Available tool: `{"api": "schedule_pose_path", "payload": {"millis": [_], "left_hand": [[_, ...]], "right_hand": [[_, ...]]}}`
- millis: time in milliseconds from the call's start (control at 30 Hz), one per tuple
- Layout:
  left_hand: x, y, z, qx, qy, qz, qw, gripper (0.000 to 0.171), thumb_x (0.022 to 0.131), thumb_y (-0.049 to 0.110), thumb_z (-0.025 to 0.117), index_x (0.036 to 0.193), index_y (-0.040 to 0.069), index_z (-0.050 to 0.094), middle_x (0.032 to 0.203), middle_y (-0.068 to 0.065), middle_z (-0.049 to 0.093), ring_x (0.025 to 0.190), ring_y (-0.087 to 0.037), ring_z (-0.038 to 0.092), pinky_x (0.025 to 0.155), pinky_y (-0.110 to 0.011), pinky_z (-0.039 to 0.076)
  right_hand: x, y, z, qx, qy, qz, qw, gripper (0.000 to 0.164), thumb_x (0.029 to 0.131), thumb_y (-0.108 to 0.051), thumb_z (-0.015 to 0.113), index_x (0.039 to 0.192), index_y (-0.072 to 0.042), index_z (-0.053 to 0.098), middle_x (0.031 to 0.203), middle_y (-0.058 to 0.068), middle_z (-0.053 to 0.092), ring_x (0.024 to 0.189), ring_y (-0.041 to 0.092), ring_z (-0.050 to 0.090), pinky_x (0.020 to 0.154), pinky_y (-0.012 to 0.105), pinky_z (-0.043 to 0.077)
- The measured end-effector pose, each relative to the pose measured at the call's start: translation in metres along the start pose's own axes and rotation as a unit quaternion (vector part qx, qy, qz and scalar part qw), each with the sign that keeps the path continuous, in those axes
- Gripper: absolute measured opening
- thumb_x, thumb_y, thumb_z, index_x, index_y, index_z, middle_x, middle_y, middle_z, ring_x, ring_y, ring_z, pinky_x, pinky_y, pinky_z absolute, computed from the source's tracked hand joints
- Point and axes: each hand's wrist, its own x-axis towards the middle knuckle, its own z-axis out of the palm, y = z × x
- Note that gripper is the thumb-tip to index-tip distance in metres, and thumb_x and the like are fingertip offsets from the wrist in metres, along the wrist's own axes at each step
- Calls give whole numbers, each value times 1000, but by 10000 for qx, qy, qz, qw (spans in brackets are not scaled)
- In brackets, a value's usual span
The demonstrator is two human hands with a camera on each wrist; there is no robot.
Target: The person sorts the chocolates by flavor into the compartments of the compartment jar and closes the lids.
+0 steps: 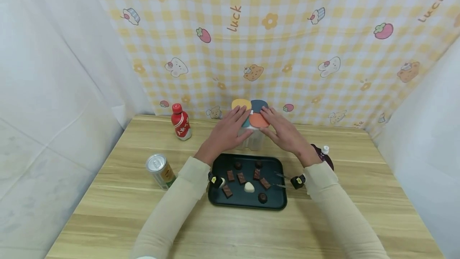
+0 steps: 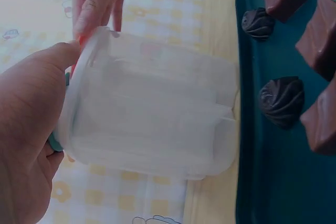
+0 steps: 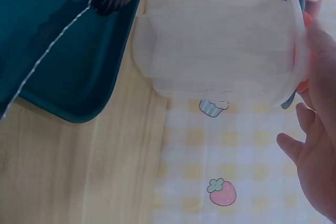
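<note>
A translucent plastic container (image 2: 152, 108) stands behind the tray, under a lid of four petal-shaped flaps: yellow, dark blue, teal and an orange flap (image 1: 258, 120). My left hand (image 1: 227, 130) lies on the lid's left side, fingers extended over the yellow and teal flaps. On the other side my right hand (image 1: 287, 132) rests with extended fingers on the dark blue and orange flaps. Both thumbs point inward along the lid's front edge. The container's walls look cloudy, and I see no contents through them. In front is a dark green tray (image 1: 240, 204) with several chocolates (image 1: 241, 178).
Metal tongs (image 1: 280, 186) lie over the tray's right edge. To the left stand a red bottle (image 1: 182, 125) and a metal-topped can (image 1: 158, 164). A dark purple item with a white cap (image 1: 325, 149) is partly hidden behind the right forearm. A checked curtain (image 1: 223, 51) hangs behind the table.
</note>
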Motion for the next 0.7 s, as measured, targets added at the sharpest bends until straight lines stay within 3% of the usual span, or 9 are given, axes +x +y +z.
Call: {"api": "schedule_pose_path", "payload": {"millis": [200, 433, 700], "left_hand": [[0, -1, 1, 83, -19, -4, 10000, 72, 107, 46, 53, 162, 6, 31, 166, -14, 28, 154, -30, 22, 124, -41, 15], [3, 0, 2, 530, 60, -37, 9986, 73, 106, 50, 52, 161, 7, 34, 166, -14, 29, 153, -29, 25, 123, -43, 22], [1, 4, 17, 746, 802, -27, 9940, 69, 105, 47, 58, 155, 1, 44, 159, -17, 42, 147, -32, 37, 121, -45, 26]], "right_hand": [[0, -5, -3, -39, -176, 32, 9998, 66, 107, -29, 60, 160, -1, 33, 166, 15, 28, 154, 33, 18, 121, 55, 19], [0, -7, -5, 17, -286, 102, 9995, 67, 107, -29, 59, 161, -2, 31, 167, 14, 26, 155, 30, 17, 121, 53, 21], [0, -8, -4, -136, -267, 70, 9995, 67, 105, -25, 62, 161, -2, 32, 166, 13, 29, 154, 29, 21, 120, 52, 24]]}}
